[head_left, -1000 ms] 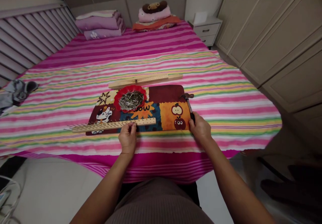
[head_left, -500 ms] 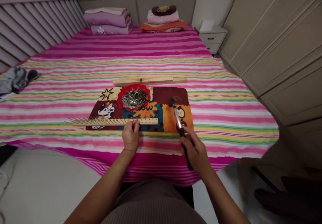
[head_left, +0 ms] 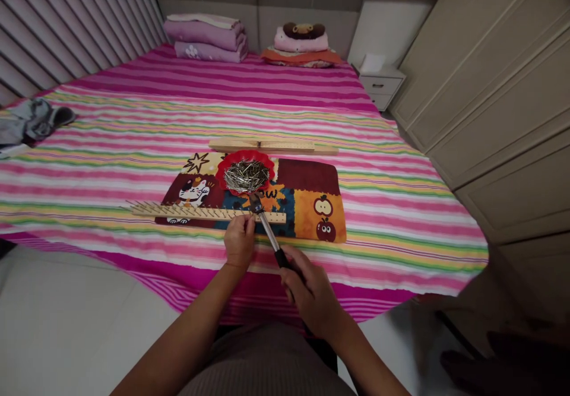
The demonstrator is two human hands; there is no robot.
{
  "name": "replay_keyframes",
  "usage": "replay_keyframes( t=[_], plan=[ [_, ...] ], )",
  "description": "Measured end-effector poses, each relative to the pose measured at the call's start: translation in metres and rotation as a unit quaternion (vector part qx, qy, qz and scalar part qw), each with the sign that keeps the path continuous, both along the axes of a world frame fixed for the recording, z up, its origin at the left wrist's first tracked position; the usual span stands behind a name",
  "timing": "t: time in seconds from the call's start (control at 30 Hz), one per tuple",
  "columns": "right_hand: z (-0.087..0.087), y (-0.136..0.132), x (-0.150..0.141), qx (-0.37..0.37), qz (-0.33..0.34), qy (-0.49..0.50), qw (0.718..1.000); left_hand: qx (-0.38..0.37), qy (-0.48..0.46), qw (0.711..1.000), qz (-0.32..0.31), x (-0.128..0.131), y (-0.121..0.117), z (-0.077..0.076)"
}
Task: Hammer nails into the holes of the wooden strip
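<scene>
In my right hand [head_left: 314, 292] is a hammer [head_left: 271, 233] with a black grip and a metal shaft. Its head is at the wooden strip [head_left: 278, 218], just above my left fingertips. My left hand [head_left: 239, 241] is closed in a pinch at the strip's near edge, where the row of slanted nails [head_left: 191, 211] ends; what lies between the fingertips is too small to make out. To the right of that pinch the strip shows small holes. Beyond the strip, a red scalloped bowl [head_left: 221, 183] holds many loose nails [head_left: 247, 175].
Under the strip and bowl lies a patterned mat [head_left: 307, 176] on a striped bedspread [head_left: 392, 206]. More wooden strips [head_left: 285, 146] lie behind the bowl. Folded bedding [head_left: 207, 40] is stacked at the headboard, and grey clothing [head_left: 38, 120] lies at the left edge.
My right hand has swung the hammer left and its head now sits by my left fingertips. My left hand stays pinched at the strip. The whole view has shifted slightly.
</scene>
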State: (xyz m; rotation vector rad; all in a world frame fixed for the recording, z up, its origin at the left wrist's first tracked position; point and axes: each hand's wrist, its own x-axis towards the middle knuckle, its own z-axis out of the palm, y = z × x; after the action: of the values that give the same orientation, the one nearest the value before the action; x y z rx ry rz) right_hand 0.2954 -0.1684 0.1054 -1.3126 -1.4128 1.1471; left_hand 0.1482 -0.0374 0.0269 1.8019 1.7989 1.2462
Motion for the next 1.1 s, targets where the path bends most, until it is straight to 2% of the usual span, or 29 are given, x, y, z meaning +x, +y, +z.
replay_keyframes(
  t=[0.2,0.37,0.6,0.7,0.77,0.87,0.97,1.03,1.1],
  plan=[
    [0.000,0.003,-0.003,-0.018,-0.002,-0.017,1.000,-0.002,-0.001,1.000,0.002,0.000,0.000,-0.002],
    [0.009,-0.001,-0.002,0.024,-0.023,-0.026,0.999,-0.003,-0.001,1.000,-0.006,-0.002,-0.001,-0.003],
    [0.003,0.000,-0.005,0.020,0.001,-0.042,0.999,-0.009,0.011,1.000,0.009,-0.003,0.000,-0.006],
    [0.006,-0.002,0.001,0.053,-0.026,-0.026,0.998,-0.006,0.011,1.000,0.004,-0.003,0.001,-0.006],
    [0.008,-0.002,0.012,0.091,-0.080,-0.038,0.992,-0.001,0.007,1.000,0.002,-0.004,0.001,-0.006],
    [0.004,0.011,0.044,0.107,-0.206,-0.124,0.965,0.002,-0.005,1.000,-0.009,-0.006,0.002,-0.007],
    [-0.013,0.032,0.089,0.057,-0.311,-0.240,0.918,0.007,-0.013,1.000,-0.028,-0.009,0.003,-0.007],
    [-0.027,0.045,0.118,0.012,-0.343,-0.304,0.889,0.012,-0.012,0.999,-0.042,-0.011,0.003,-0.008],
    [-0.042,0.053,0.141,-0.042,-0.346,-0.363,0.864,0.019,-0.006,0.998,-0.057,-0.013,-0.001,-0.008]
  ],
)
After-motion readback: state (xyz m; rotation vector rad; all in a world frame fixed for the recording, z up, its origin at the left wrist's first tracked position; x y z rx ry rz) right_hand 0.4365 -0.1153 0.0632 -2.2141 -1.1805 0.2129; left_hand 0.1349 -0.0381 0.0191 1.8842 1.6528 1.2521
